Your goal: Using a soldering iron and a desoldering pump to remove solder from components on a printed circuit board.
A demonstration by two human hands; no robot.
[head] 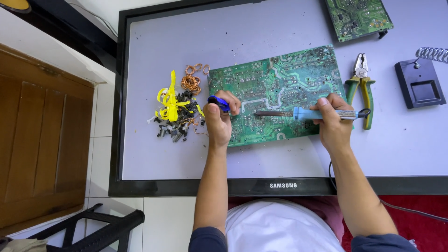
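A large green circuit board [284, 79] lies solder side up on a flat screen panel [261, 42] used as a work surface. My right hand [332, 122] grips a blue-handled soldering iron [308, 113], its dark tip pointing left onto the middle of the board. My left hand [220, 119] rests on the board's left edge and holds a small tool with a blue handle [217, 102]; its working end is hidden under my fingers.
A pile of removed dark parts, yellow tape and copper wire coils [179, 109] lies left of the board. Green-handled pliers [361, 84] and a black iron stand with a spring [420, 79] lie to the right. A second green board [357, 16] sits at the top.
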